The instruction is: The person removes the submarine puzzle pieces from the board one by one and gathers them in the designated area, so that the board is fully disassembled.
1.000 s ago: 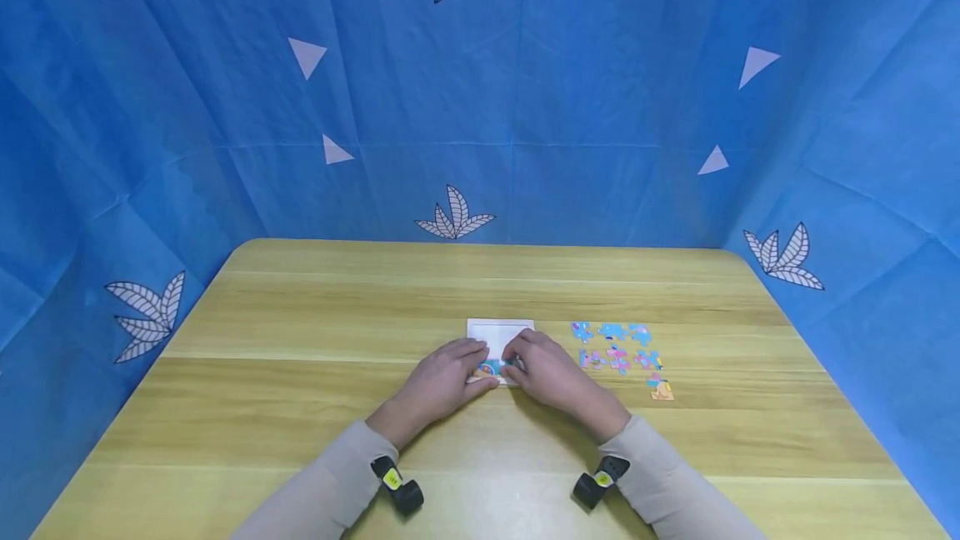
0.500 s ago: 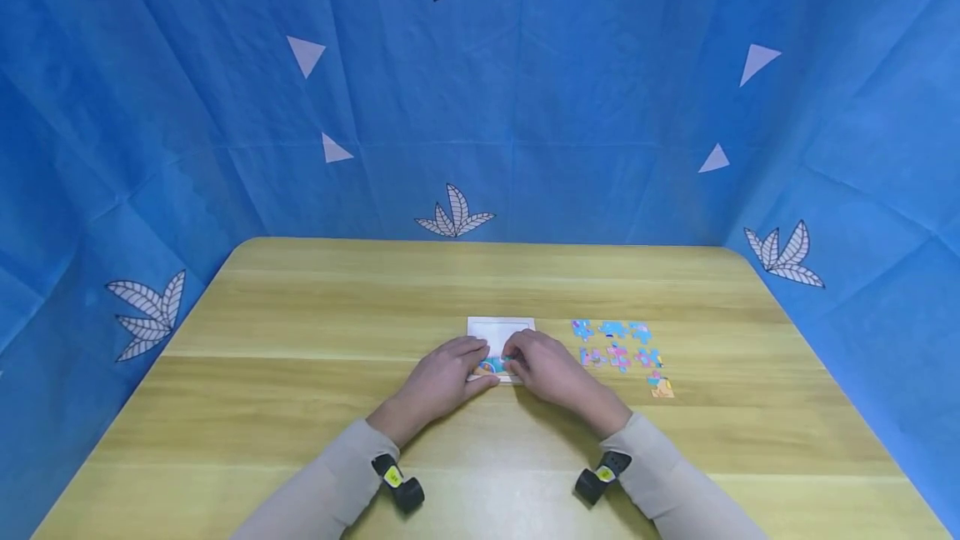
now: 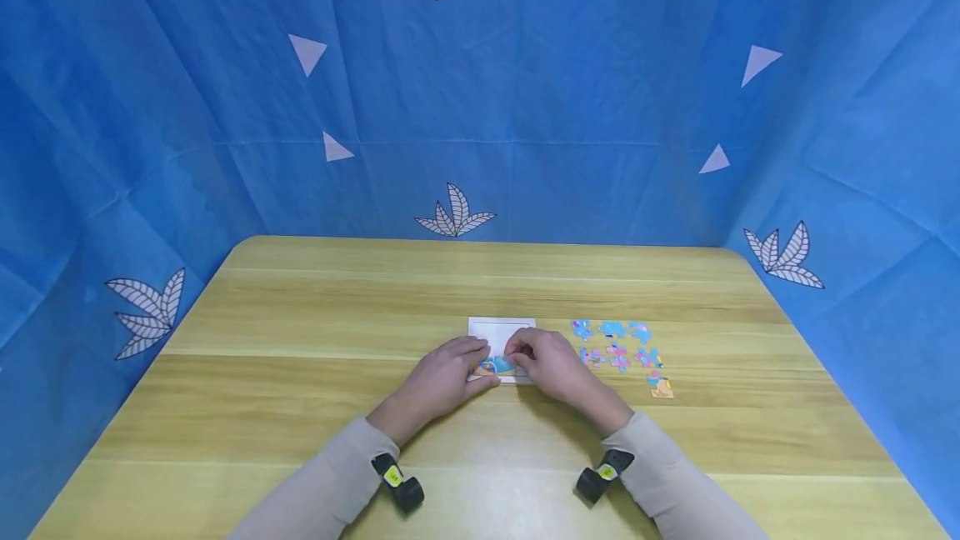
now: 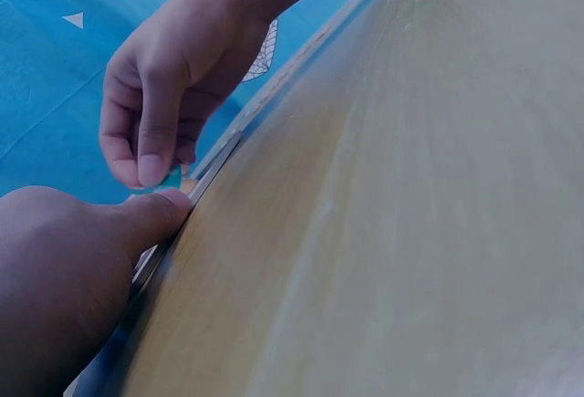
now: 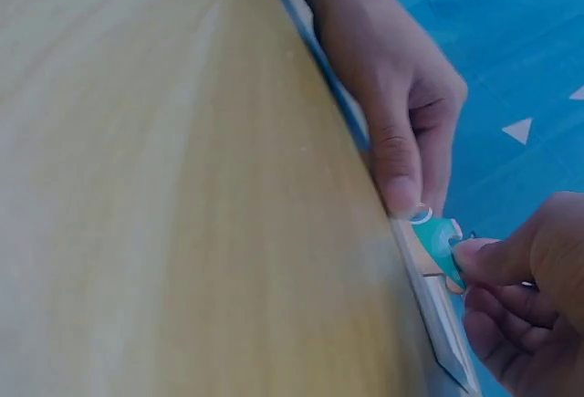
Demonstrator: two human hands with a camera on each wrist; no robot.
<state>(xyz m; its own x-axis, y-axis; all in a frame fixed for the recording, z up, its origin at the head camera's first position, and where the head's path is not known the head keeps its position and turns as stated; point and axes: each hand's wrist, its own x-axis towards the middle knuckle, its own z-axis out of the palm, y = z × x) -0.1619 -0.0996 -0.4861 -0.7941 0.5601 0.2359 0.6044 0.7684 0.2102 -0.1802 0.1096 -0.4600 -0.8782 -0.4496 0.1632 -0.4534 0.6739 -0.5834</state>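
Note:
A white puzzle tray [image 3: 501,330] lies flat mid-table, with joined pieces [image 3: 491,366] in blue and orange along its near left side. My left hand [image 3: 444,375] holds the tray's left side, thumb along the near rim and fingers reaching over the left part. My right hand [image 3: 553,363] pinches a teal jigsaw piece [image 5: 440,240] between thumb and fingers, low over the tray beside the joined pieces. In the left wrist view, the left thumb [image 4: 164,214] presses at the tray's rim, and the right fingertips partly hide the teal piece.
Several loose jigsaw pieces [image 3: 617,357] lie in rough rows to the right of the tray, near the right forearm. The wooden table [image 3: 337,298] ends at a blue cloth backdrop [image 3: 600,90] with white leaf and triangle prints.
My right hand has shifted slightly to the right, and its fingertips have opened up the view of more blue on the pieces in the tray. The left hand stays put.

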